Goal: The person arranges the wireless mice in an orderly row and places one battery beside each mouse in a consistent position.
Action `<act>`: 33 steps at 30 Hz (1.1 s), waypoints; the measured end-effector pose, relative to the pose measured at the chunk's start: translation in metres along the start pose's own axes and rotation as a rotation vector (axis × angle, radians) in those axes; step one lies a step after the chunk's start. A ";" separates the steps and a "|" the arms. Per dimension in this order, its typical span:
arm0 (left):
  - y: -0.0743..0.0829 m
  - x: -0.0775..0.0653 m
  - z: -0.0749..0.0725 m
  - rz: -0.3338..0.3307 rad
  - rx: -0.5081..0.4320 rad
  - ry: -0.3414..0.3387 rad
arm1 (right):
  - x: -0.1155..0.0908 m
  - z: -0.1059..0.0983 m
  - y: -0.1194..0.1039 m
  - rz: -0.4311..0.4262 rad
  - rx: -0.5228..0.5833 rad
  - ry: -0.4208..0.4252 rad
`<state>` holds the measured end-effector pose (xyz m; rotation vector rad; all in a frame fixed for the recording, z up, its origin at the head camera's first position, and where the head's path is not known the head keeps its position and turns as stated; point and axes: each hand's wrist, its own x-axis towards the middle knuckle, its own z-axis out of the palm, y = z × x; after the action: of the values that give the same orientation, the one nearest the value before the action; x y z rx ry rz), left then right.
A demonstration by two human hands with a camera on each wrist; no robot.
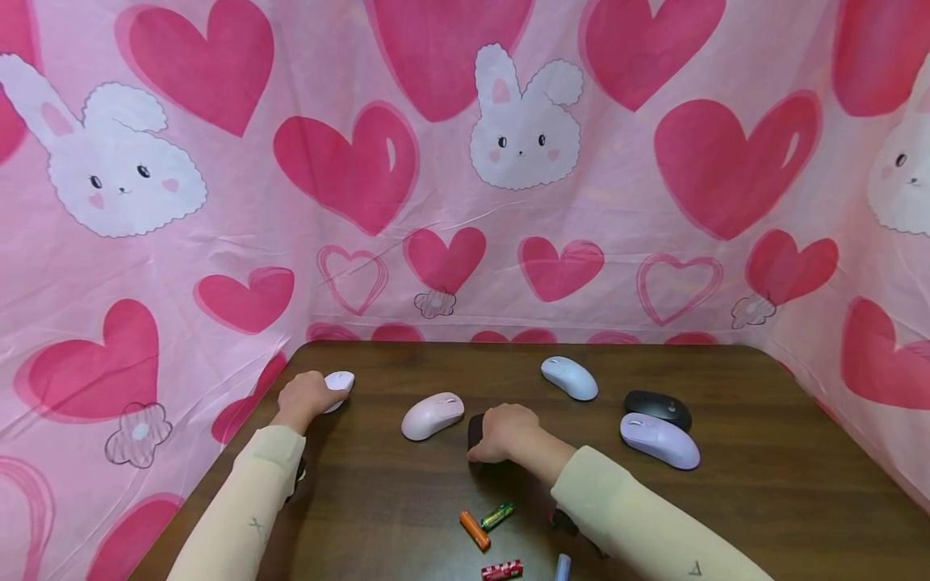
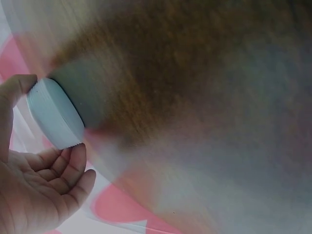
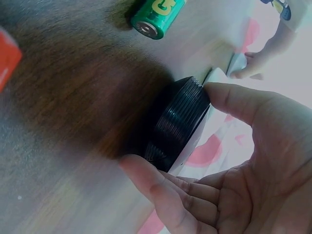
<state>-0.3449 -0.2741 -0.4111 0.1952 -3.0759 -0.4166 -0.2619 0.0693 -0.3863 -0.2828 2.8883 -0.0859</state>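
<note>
Near the table's left edge, my left hand [image 1: 308, 398] grips a white computer mouse [image 1: 339, 387] that sits on the wood. In the left wrist view the thumb presses one ridged side of this mouse [image 2: 56, 113] and the fingertips the other. My right hand [image 1: 506, 432] is around a black computer mouse [image 1: 475, 433] at the middle of the table. The right wrist view shows the thumb at one end and a forefinger at the other end of the black mouse [image 3: 178, 124], whose side is ridged. Its top is mostly hidden in the head view.
Between the hands lies a pale pink mouse [image 1: 433, 416]. Farther right are a light blue mouse [image 1: 570, 378], another black mouse [image 1: 658, 409] and a lilac mouse [image 1: 659, 440] touching or nearly so. Orange [image 1: 475, 530], green [image 1: 497, 516], red [image 1: 502, 570] and lilac [image 1: 563, 567] batteries lie in front.
</note>
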 end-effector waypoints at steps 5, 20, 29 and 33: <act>0.000 0.000 0.001 0.012 0.003 0.001 | -0.001 -0.001 0.000 -0.005 -0.002 -0.006; 0.012 0.003 -0.002 0.051 0.072 0.148 | -0.002 0.000 0.002 0.006 0.023 -0.005; 0.036 -0.001 -0.001 0.148 0.078 0.246 | -0.001 0.002 0.004 -0.003 0.029 0.004; 0.050 -0.006 0.002 0.205 0.085 0.231 | -0.001 0.003 0.004 -0.005 0.037 -0.003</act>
<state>-0.3455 -0.2252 -0.4001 -0.0661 -2.8493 -0.2356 -0.2612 0.0733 -0.3893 -0.2823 2.8797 -0.1401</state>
